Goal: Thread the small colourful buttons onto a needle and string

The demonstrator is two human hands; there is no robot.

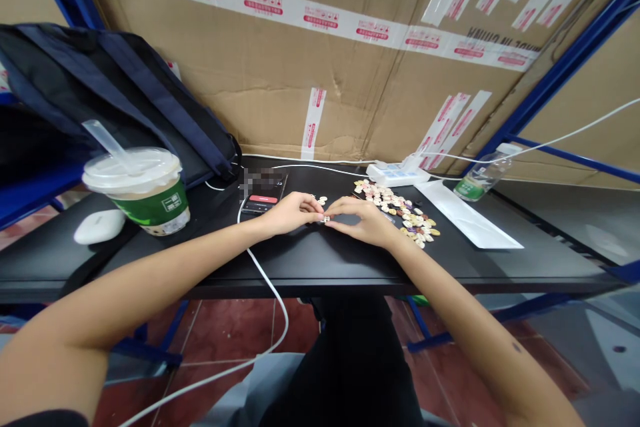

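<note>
Both of my hands rest on a black table (310, 260) with their fingertips meeting. My left hand (289, 212) and my right hand (363, 220) pinch together on a tiny pale bead (326, 219) between them. A few small beads (321, 201) lie just behind my left fingers. A spread pile of several small pastel beads (400, 210) lies right of my right hand, touching its back edge. What exactly the pinched piece is I cannot make out.
A phone (263, 195) with a white cable (270, 287) lies behind my left hand. A lidded cup with a straw (145, 190), a white mouse (99, 225) and a dark bag (115, 93) sit left. A power strip (397, 173), white sheet (467, 215) and plastic bottle (483, 177) sit right. Cardboard (320, 80) stands behind.
</note>
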